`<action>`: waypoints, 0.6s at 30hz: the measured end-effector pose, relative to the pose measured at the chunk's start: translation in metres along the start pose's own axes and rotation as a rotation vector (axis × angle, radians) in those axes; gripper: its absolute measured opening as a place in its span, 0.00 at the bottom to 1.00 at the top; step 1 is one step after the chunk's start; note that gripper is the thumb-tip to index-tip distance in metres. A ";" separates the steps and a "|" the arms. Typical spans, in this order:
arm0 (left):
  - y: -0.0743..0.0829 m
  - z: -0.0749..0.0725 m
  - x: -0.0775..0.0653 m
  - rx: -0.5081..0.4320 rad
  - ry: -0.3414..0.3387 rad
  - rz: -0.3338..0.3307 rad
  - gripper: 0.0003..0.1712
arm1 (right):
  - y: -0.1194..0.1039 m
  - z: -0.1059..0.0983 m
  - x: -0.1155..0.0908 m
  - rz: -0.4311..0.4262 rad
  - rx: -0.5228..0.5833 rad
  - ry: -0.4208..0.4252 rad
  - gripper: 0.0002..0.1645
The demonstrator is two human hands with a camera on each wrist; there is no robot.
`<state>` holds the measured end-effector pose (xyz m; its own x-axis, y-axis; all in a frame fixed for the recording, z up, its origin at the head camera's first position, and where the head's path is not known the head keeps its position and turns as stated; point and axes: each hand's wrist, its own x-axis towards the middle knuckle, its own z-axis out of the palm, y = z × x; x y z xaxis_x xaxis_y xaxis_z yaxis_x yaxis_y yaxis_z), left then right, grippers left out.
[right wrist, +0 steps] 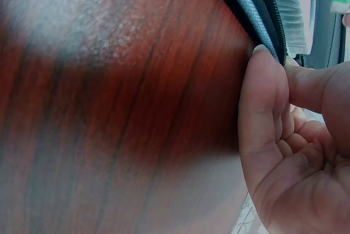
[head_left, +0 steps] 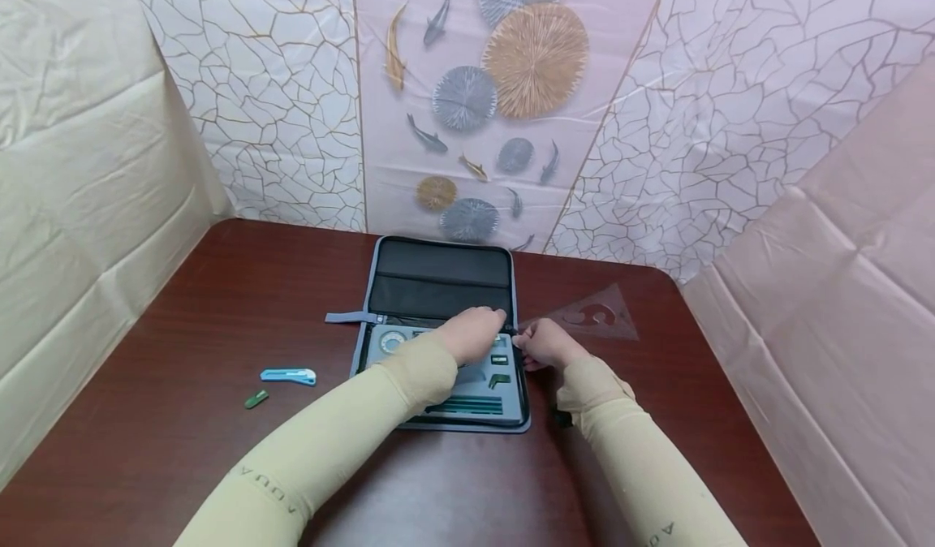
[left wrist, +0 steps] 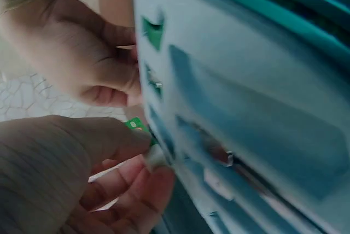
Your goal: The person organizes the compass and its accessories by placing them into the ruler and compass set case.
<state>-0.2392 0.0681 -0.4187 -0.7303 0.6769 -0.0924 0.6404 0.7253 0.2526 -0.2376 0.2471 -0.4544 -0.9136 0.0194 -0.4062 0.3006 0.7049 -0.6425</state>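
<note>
An unzipped grey-blue zip case (head_left: 445,287) lies open on the table, its moulded tray (head_left: 475,376) holding several small stationery pieces in slots. Over the tray's far right part, my left hand (head_left: 473,334) pinches a small eraser (left wrist: 138,126) with a printed green sleeve and a white end. The eraser is at the tray's edge; whether it sits in a slot I cannot tell. My right hand (head_left: 546,346) grips the case's right rim between thumb and fingers, at the zip (right wrist: 276,26). A tape roll (head_left: 392,341) and a green sharpener-like piece (head_left: 499,359) show in the tray.
A clear set square (head_left: 621,320) lies on the table beyond my right hand. To the left of the case are a blue utility knife (head_left: 288,376) and a small green piece (head_left: 256,399). A strap (head_left: 351,317) sticks out from the case's left side. Cloth-covered walls surround the table.
</note>
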 end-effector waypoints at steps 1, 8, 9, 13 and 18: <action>0.000 0.002 0.002 0.004 0.006 0.001 0.16 | 0.000 0.000 0.000 0.000 0.002 0.002 0.20; 0.002 0.013 0.012 0.047 0.017 0.011 0.15 | 0.001 0.000 0.001 -0.010 -0.007 0.000 0.19; 0.002 0.014 0.013 0.052 0.017 0.010 0.16 | 0.001 0.000 0.001 -0.010 -0.006 -0.001 0.19; 0.003 0.017 0.014 0.068 0.010 0.003 0.17 | 0.001 0.000 0.001 -0.014 -0.003 -0.003 0.18; 0.006 0.017 0.014 0.089 0.004 0.007 0.16 | 0.001 0.000 0.001 -0.018 0.003 -0.007 0.19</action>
<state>-0.2411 0.0842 -0.4345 -0.7267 0.6815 -0.0872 0.6639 0.7292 0.1662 -0.2383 0.2482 -0.4554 -0.9169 0.0021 -0.3992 0.2852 0.7030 -0.6515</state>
